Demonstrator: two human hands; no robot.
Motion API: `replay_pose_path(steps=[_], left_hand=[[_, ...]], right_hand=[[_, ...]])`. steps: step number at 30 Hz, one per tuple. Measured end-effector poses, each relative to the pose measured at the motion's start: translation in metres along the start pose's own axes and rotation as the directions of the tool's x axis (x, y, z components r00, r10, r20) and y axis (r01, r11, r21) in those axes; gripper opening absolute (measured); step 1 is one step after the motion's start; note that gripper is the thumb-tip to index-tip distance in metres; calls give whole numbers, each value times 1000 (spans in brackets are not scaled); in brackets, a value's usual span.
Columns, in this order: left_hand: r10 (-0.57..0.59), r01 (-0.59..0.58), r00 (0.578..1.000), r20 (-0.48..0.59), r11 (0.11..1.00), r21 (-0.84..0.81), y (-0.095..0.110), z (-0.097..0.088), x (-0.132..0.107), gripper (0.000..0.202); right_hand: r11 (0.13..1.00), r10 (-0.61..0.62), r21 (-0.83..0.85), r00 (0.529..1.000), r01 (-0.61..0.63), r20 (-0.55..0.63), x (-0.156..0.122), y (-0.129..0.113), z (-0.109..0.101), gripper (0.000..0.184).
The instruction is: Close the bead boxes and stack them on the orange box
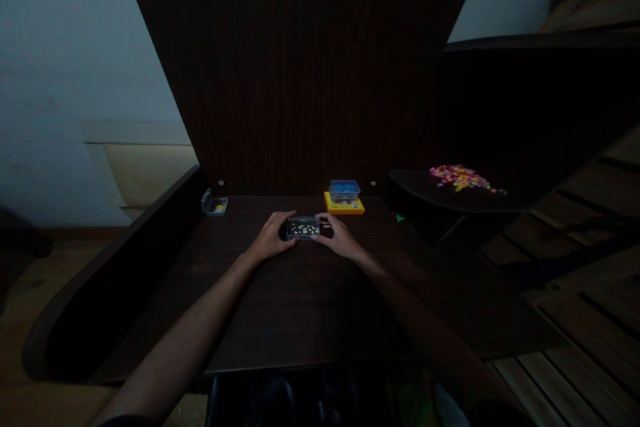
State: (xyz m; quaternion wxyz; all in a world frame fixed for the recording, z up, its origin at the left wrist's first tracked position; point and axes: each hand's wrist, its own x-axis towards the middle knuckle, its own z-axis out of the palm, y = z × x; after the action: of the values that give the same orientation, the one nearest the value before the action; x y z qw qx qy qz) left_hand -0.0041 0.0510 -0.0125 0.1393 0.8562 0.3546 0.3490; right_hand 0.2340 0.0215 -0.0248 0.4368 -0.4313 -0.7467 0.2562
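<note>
Dimly lit room. A dark wooden desk [300, 307] stands against a tall dark wood-grain back panel [300, 67], with a raised side panel [125, 260] at left. Pale walls [65, 80] flank the panel. A dark round side surface [450, 193] sits at right, above a wooden slatted floor [590, 320].
</note>
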Motion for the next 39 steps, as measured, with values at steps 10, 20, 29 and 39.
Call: replay_pose_path(steps=[10, 20, 29, 39], left_hand=[[97, -102, 994, 56, 989, 104, -5, 1, -1, 47], [148, -156, 987, 66, 978, 137, -2, -2, -2, 39], [140, -157, 981, 135, 980, 120, -7, 2, -2, 46], [154, -180, 971, 183, 975, 133, -3, 1, -3, 47]], right_hand=[[973, -44, -222, 994, 64, 98, 0, 5, -1, 50], [967, -79, -235, 991, 103, 109, -4, 7, 2, 49], [951, -82, -283, 983, 127, 167, -4, 9, 5, 54], [925, -94, -351, 982, 147, 164, -4, 13, 9, 49]])
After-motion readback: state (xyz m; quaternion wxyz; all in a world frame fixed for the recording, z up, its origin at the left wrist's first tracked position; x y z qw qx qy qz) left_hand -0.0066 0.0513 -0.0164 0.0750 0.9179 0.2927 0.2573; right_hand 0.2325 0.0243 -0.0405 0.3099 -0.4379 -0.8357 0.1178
